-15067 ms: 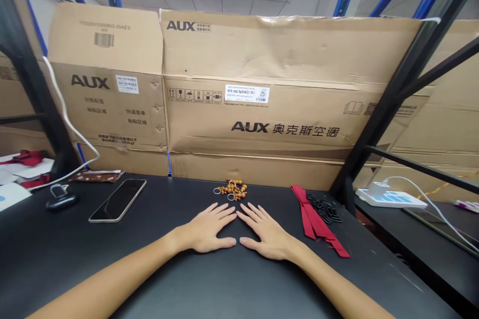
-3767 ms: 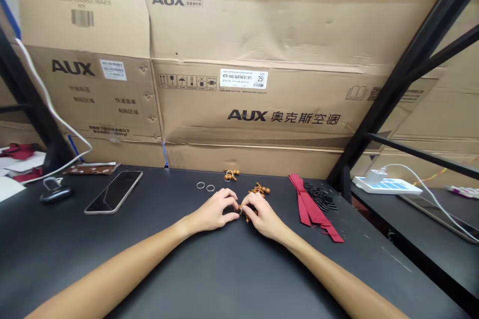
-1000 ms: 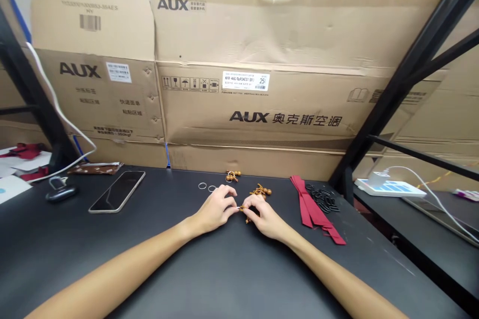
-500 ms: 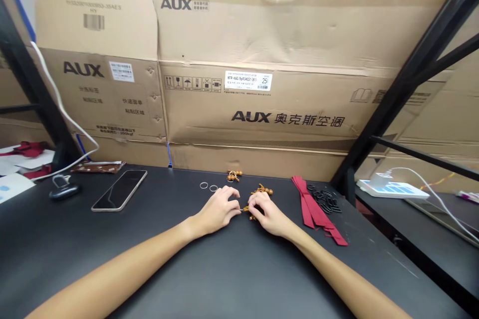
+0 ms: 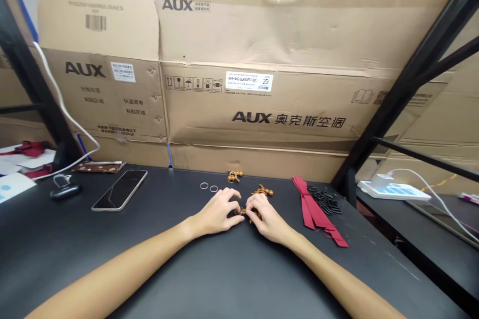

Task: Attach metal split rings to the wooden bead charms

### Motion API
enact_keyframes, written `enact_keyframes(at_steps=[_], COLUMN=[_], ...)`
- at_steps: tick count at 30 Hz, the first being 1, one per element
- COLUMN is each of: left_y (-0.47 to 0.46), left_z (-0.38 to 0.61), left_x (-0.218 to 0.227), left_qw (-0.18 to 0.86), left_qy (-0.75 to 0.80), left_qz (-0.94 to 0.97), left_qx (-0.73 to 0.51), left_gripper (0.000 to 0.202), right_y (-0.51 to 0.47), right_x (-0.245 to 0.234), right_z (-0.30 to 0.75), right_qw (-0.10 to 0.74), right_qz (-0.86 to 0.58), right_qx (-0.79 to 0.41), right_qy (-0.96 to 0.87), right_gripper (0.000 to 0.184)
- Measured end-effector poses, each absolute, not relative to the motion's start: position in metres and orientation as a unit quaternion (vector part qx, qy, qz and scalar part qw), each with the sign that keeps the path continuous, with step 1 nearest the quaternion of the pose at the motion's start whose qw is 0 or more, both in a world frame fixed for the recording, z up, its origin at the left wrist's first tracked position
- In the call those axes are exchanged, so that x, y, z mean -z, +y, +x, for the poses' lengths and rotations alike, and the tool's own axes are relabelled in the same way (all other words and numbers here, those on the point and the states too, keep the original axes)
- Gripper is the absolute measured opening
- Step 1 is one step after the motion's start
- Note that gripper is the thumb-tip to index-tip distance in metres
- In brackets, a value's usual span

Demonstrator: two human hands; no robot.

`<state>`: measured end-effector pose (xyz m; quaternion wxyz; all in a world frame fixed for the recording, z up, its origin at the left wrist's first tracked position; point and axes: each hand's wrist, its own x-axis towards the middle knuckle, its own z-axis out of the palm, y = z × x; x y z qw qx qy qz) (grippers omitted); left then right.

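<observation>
My right hand is closed, its thumb and fingertips pinching a small brown wooden bead charm by its yellowish cord; the fingers hide much of it. Close by on the left, my left hand has thumb and forefinger apart at the cord's end, where a small metal ring partly shows. Whether a fingertip touches that ring is hard to make out. More brown wooden charms lie just beyond my right hand. Past my left fingers are two loose metal rings.
Another bunch of wooden charms sits at the table's back. To the right lie red ribbon strips and a pile of black clasps. A phone and a black earbud-like case are on the left. Cardboard walls the back.
My left thumb and forefinger have parted from their pinch on the ring. My right hand stays on the charm, its fingers shifted slightly left. The view has moved very little.
</observation>
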<state>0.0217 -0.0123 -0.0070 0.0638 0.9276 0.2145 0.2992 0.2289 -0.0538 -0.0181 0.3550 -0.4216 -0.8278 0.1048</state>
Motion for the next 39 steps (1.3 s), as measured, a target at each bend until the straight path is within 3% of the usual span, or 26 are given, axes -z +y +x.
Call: enact_keyframes(at_steps=[9,28,34,39], left_y=[-0.0104,-0.0099,-0.0098,-0.0132], left_z=[0.0220,0.0219,0.0221,0.0215], left_x=[0.0076,0.0108,0.0086,0.0067], left_qw=[0.070,0.064,0.071,0.084], left_qy=[0.198,0.211,0.194,0.207], left_qz=[0.931,0.930,0.935,0.932], left_qx=[-0.298,-0.294,-0.288,-0.284], left_gripper=[0.009,0.012,0.013,0.010], right_y=[-0.0490,-0.0554,-0.0489,-0.0511], right_x=[0.0193,0.0163,0.0227,0.0231], right_z=[0.2317,0.2241,0.2295,0.2277], right_qw=[0.356,0.347,0.347,0.361], right_qz=[-0.457,-0.425,-0.455,-0.424], right_qx=[-0.057,-0.083,-0.034,-0.069], right_qy=[-0.813,-0.832,-0.820,-0.828], right_gripper=[0.017,0.017,0.015,0.014])
